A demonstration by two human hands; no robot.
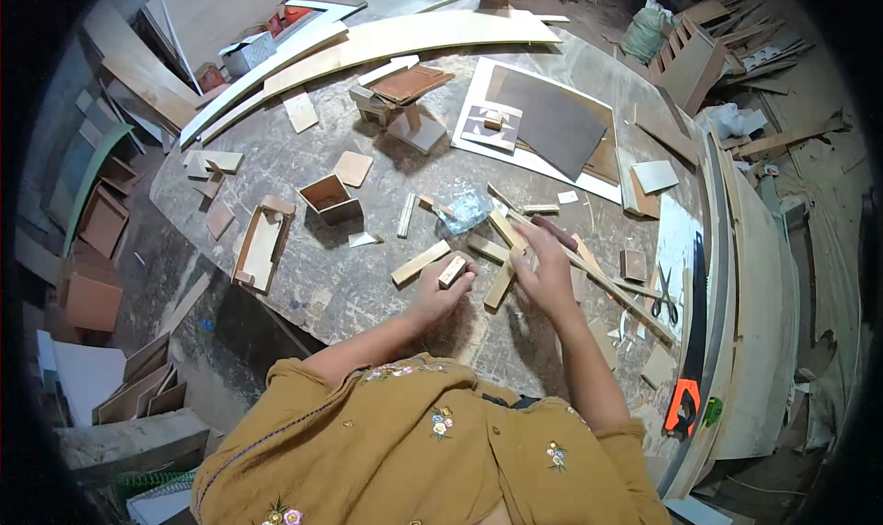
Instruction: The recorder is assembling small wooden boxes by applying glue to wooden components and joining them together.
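My left hand is closed round a small pale wooden block, its end face turned up. My right hand rests just to the right, thumb and fingers around the lower end of a short wooden strip. Below its thumb, another short wooden strip lies slanted on the worktable. Between the hands is a further wooden strip. Just beyond my left hand lies a yellowish wooden strip. A crumpled clear plastic bag sits ahead of both hands.
An open wooden box and a shallow tray stand left on the worktable. Scissors and an orange-handled handsaw lie right. A long thin stick runs beside my right hand. Curved boards span the far side.
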